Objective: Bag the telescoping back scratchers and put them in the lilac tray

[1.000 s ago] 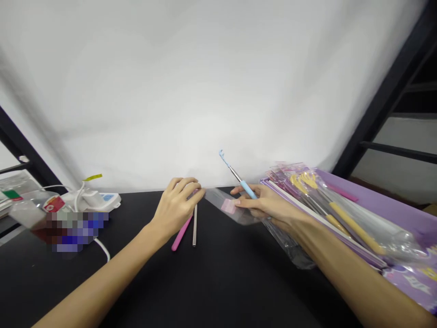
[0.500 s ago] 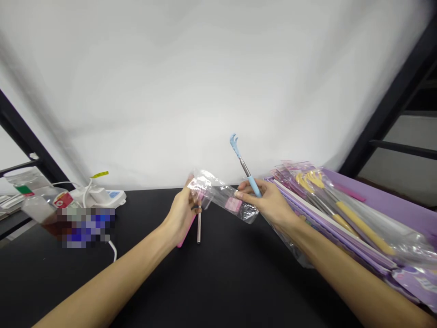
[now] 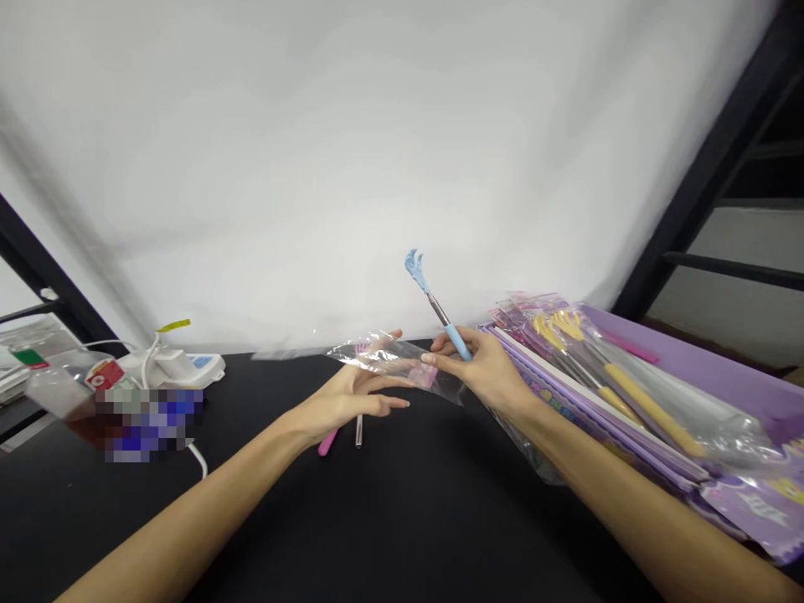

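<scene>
Left hand (image 3: 348, 400): open, fingers spread – just under a clear plastic bag (image 3: 383, 356)
Right hand (image 3: 483, 373): clamped on a blue telescopic back scratcher (image 3: 457, 342) and the bag's end
Below left hand: pink stick (image 3: 327, 442), metal rod (image 3: 358, 431) on the desk (image 3: 440, 519)
Right of right hand: bagged back scratchers (image 3: 646, 402) – on a purple box (image 3: 709, 385)

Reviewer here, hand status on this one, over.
Right hand gripping blue-handled back scratcher and clear plastic bag. Left hand open at the bag. Pink rod, metal rod beneath on black table.
</scene>
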{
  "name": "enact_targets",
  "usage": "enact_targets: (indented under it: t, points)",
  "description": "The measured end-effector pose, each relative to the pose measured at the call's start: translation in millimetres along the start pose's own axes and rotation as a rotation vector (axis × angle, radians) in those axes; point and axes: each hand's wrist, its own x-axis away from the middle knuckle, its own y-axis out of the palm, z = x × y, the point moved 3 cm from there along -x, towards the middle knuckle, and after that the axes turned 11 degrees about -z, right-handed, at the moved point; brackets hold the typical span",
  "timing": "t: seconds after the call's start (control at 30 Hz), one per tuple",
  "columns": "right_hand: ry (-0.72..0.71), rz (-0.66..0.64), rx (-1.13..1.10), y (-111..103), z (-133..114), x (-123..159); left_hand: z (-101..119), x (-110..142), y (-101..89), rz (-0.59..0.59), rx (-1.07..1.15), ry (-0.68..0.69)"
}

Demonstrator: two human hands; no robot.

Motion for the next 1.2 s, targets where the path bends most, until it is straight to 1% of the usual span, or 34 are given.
enact_targets:
  t: [0.03, 0.1, 0.2, 0.33, 0.37, 0.43, 0.5, 0.63, 0.73, 0.8, 0.9, 1.03, 1.1, 1.2]
  points:
    - [0.0, -0.007, 0.005, 1, 0, 0, -1, 0, 2.3, 0.03, -0.039, 0.0]
    - [-0.009, -0.039, 0.024, 2, 0, 1, -3, -1, 3.7, 0.141, -0.081, 0.008]
    - [-0.03, -0.1, 0.123, 2, -2, 1, -10, -3, -1.1, 0.29, -0.046, -0.006]
    - [-0.08, -0.09, 0.345, -12, -10, 2, -13, -1, -18.3, 0.468, -0.016, -0.046]
    - [-0.088, -0.109, 0.386, -16, -12, 2, -13, 1, -23.3, 0.52, -0.025, -0.045]
    - [-0.069, -0.186, 0.442, -24, -15, 3, -11, 5, -32.2, 0.618, -0.043, -0.03]
    - [-0.038, -0.25, 0.481, -30, -18, 4, -11, 8, -39.3, 0.677, -0.059, -0.003]
    - [-0.03, -0.261, 0.613, -37, -20, 6, -13, 8, -49.5, 0.706, -0.077, 0.054]
    - [-0.017, -0.278, 0.726, -39, -16, 5, -13, 8, -54.2, 0.718, -0.069, 0.124]
    - [-0.003, -0.278, 0.76, -39, -12, 4, -12, 8, -55.1, 0.708, -0.047, 0.171]
    - [0.007, -0.299, 0.723, -38, -8, 4, -11, 9, -54.2, 0.694, -0.008, 0.227]
    - [0.071, -0.395, 0.613, -34, -9, 6, -10, 9, -51.9, 0.667, 0.008, 0.255]
    - [0.089, -0.417, 0.588, -34, -12, 7, -10, 8, -50.0, 0.627, 0.013, 0.242]
    - [0.067, -0.411, 0.545, -31, -16, 7, -10, 4, -44.0, 0.538, 0.033, 0.173]
